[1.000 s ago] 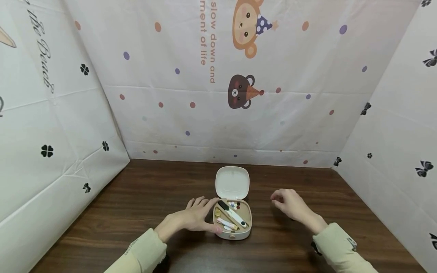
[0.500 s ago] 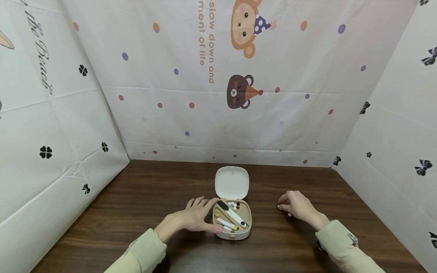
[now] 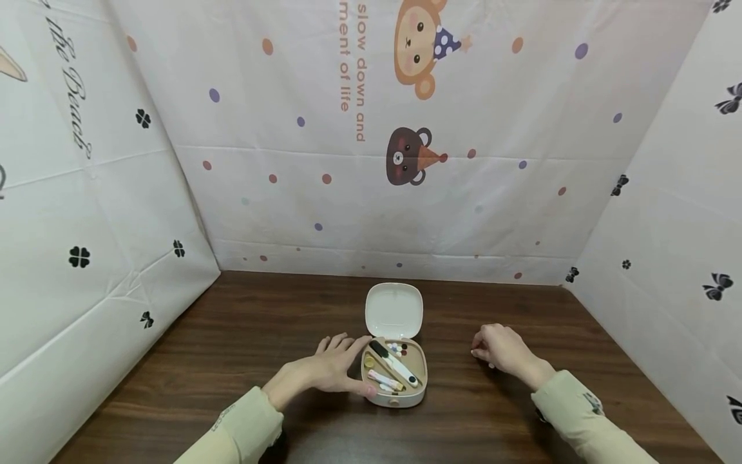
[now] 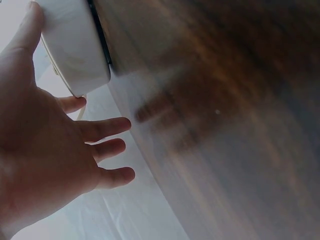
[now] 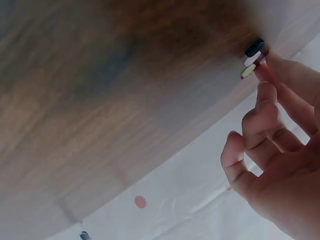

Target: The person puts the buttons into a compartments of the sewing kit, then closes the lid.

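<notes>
A white box (image 3: 414,398) with a tan inside stands on the table, its lid (image 3: 394,309) raised at the back. My left hand (image 3: 330,370) touches its left side with thumb and forefinger spread, the other fingers extended; the left wrist view shows the box wall (image 4: 75,50) by that thumb. To the right of the box, my right hand (image 3: 503,348) is low over the table, fingers bent. At its thumb and forefinger tips are small coloured pieces (image 5: 254,58), dark, pale and yellow-green; it appears to pinch them. Their exact kind is unclear.
Inside the box lie a white stick with a black end (image 3: 400,367), a pale tube (image 3: 384,381), a gold disc (image 3: 369,362) and several small round pieces (image 3: 397,348). Patterned white sheets (image 3: 290,206) enclose the dark wooden table (image 3: 278,296) at back and sides.
My right hand has shifted slightly right and down, and its fingertips have come together near the table. The left hand and the box have stayed in place.
</notes>
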`<state>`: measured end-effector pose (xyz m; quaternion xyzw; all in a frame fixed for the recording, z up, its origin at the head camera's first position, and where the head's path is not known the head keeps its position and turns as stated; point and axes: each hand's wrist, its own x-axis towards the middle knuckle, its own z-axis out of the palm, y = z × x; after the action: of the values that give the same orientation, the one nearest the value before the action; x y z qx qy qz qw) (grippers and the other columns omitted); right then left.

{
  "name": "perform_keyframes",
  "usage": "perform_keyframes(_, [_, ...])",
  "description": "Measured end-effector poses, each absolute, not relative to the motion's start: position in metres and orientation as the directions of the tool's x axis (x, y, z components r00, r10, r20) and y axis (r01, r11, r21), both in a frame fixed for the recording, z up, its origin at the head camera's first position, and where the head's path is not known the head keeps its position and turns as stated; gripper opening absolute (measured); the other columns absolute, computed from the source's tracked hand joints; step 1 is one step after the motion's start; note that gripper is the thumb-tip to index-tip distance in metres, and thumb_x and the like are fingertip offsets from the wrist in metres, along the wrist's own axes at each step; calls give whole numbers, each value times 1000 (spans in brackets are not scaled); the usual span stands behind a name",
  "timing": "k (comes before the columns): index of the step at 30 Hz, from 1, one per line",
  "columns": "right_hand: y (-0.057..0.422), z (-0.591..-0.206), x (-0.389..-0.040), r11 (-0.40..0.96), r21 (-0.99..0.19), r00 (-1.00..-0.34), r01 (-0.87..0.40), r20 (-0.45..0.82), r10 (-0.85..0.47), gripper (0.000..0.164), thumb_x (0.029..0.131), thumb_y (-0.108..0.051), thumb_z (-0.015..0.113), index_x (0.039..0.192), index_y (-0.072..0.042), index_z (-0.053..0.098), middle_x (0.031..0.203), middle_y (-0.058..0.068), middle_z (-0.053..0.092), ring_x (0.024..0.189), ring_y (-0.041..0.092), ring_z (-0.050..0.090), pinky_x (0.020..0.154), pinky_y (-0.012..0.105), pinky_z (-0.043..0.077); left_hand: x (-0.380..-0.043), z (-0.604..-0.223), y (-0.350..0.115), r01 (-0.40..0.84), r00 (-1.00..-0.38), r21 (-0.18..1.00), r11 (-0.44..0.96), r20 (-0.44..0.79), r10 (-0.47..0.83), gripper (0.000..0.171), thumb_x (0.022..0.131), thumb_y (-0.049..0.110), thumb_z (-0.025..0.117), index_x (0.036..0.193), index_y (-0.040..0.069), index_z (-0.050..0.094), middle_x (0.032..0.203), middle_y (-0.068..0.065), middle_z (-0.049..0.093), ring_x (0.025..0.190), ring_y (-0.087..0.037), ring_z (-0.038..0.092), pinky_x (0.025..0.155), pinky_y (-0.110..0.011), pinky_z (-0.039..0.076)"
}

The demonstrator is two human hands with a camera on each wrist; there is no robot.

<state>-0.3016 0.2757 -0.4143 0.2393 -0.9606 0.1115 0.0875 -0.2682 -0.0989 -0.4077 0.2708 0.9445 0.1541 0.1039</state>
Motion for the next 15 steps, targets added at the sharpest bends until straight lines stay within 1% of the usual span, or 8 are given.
perform_keyframes(3, [274,-415,-302,852,-114,-847,-511,237,-476,5,80,-11,76,77,-13,73,72,-3,64,49,-2,49,51,20,42,-268,-408,-99,476,-832,348,808,-118,542,101,76,71,63,153,23,19,149,-15,38,144,-40,24,113,-63,18])
perform_keyframes(5, [273,-415,-302,853,-77,-840,-516,241,-486,6,79,-11,77,76,-14,72,73,-3,65,53,0,51,54,23,44,-268,-408,-99,473,-833,348,810,-122,539,101,76,72,62,153,23,19,150,-15,38,144,-40,24,113,-62,18])
perform_keyframes(8, [272,-415,-303,855,-35,-835,-518,237,-497,8,78,-10,76,74,-15,71,73,-4,64,57,4,52,60,31,46,-268,-409,-99,470,-835,348,811,-124,536,101,76,72,62,153,23,18,150,-14,38,144,-39,24,114,-62,18])
perform_keyframes(11, [271,-415,-304,856,-6,-833,-517,232,-502,12,76,-10,75,70,-17,68,70,-6,60,56,5,48,63,36,45,-268,-409,-99,470,-836,350,811,-120,536,102,76,72,63,153,24,18,150,-15,38,144,-40,24,113,-62,18])
perform_keyframes(15, [271,-416,-306,853,13,-829,-522,229,-511,15,75,-10,74,66,-19,65,66,-8,56,54,3,41,62,33,40,-269,-410,-99,474,-834,353,807,-114,540,102,76,72,63,153,24,18,149,-15,38,144,-40,24,113,-63,18])
